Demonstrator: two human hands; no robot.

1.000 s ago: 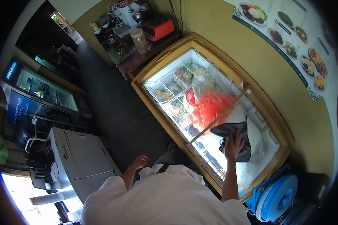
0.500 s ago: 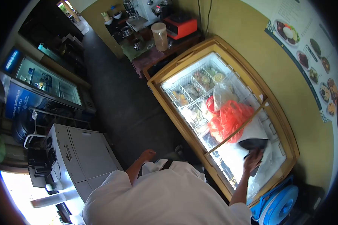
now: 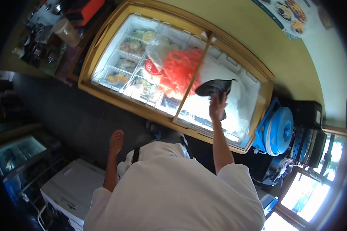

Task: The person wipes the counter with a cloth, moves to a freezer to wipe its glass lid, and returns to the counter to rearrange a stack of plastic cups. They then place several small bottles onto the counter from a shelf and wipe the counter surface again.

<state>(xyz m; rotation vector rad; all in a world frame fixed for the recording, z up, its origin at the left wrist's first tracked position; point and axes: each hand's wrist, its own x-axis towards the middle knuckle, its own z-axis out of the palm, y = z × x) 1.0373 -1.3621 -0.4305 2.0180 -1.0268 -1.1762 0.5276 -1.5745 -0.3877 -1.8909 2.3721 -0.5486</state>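
My right hand [image 3: 218, 106] reaches out over the right half of a chest freezer [image 3: 142, 109]. It grips a limp black bag-like thing [image 3: 210, 87], whose exact kind I cannot make out. Part of the black thing shows beyond my fingers and a bit below the hand. Under it lie white and clear plastic wrappings [image 3: 235, 98]. To the left of the freezer's crossbar [image 3: 192, 79] sits a crumpled red plastic bag [image 3: 179, 71], beside a red basket [image 3: 153, 66]. My left hand [image 3: 117, 141] hangs at my side, fingers curled, with nothing visible in it.
Wire baskets with packed food [image 3: 127, 57] fill the freezer's left end. A blue round container [image 3: 281, 131] stands by its right end. Behind me at the lower left is a white cabinet [image 3: 75, 188]. A counter with a lidded tub [image 3: 66, 32] is at the upper left.
My view has turned, so the freezer appears further left and the window at the right has come into sight. My right hand stays at the black bag-like thing; my left hand still hangs curled.
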